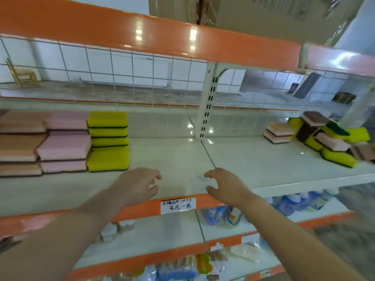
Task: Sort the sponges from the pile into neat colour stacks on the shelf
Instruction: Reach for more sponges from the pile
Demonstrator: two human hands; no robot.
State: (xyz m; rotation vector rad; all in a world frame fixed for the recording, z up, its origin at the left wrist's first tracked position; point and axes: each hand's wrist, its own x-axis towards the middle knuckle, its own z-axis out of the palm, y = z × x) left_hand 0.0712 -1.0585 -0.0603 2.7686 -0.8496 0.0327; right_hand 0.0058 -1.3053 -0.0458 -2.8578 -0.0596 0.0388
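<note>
Shelf (172,155): stacks (60,142) at 9 o'clock; pile (332,140) at 3 o'clock.
Left hand (140,185): loosely open, empty.
Right hand (225,185): loosely open, empty.

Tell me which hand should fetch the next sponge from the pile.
Right, probably. The right hand hangs empty over the shelf front, on the same side as the unsorted pile at the far right. The left hand, also empty, is nearer the yellow stack, so it suits placing.
</note>
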